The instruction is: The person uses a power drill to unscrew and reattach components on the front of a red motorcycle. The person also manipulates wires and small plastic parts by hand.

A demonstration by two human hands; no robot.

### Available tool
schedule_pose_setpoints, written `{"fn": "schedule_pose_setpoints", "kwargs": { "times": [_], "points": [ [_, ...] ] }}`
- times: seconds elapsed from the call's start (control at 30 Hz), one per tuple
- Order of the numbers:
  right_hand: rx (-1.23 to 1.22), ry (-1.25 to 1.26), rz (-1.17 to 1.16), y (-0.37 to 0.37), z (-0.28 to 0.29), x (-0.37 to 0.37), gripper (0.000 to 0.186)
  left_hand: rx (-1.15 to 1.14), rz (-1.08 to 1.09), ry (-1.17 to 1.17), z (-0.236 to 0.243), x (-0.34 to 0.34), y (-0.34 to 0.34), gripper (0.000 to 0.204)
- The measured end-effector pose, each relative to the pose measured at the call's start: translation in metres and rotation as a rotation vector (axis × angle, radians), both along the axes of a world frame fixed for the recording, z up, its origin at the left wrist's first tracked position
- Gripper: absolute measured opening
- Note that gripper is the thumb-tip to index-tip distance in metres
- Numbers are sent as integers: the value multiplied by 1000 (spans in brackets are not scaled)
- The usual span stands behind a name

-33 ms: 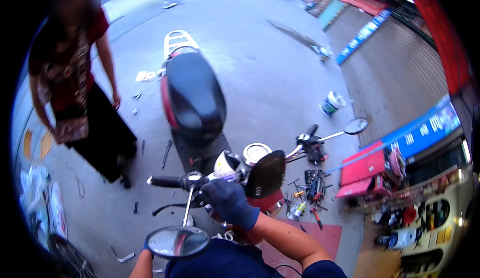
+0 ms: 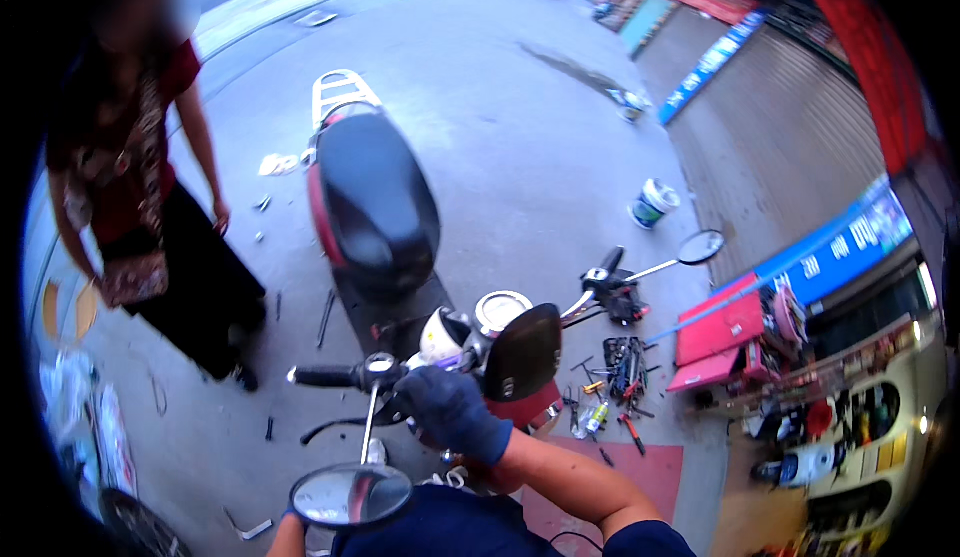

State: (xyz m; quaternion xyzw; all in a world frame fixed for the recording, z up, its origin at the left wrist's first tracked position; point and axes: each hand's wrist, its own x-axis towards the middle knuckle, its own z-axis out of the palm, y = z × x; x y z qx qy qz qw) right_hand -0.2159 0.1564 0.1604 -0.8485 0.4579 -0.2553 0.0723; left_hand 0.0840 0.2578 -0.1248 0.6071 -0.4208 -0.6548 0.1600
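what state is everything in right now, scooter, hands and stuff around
Scooter: upright
Seat: lowered
Brake lever: not squeezed
Right hand: gloved, fingers bent, at the handlebar
Left hand: mostly hidden beside the near mirror, grip unclear
Bucket: standing
Tools: spread on the ground
Shutter: lowered

Gloved right hand (image 2: 452, 413), bare slanted forearm (image 2: 562, 473), left hand (image 2: 292, 510) mostly hidden

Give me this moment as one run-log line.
right hand: gloved, at scooter handlebar, hold unclear | left hand: mostly hidden behind mirror | around: person standing left, tools on ground right
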Motion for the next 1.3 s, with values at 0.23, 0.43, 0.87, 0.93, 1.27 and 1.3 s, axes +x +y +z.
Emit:
{"fn": "schedule_pose_setpoints", "kwargs": {
  "times": [0.23,0.43,0.87,0.93,1.27,1.3],
  "points": [
    [-14,-66,-35,2,-15,2,17,204,-56,-51,-29,-18,-47,29],
    [-32,-267,-18,1,-10,2,16,238,-145,-74,-32,-31,-69,28],
    [299,-258,-65,-6,-5,-4,14,291,-172,-138,-37,-20,-68,28],
    [357,-205,-84,-8,-4,-6,15,299,-173,-145,-40,-20,-64,28],
    [140,-190,-72,-7,2,7,19,277,-137,-166,-60,33,-16,28],
    [135,-194,-83,-5,4,9,19,273,-132,-178,-61,39,-7,28]
  ]
}}
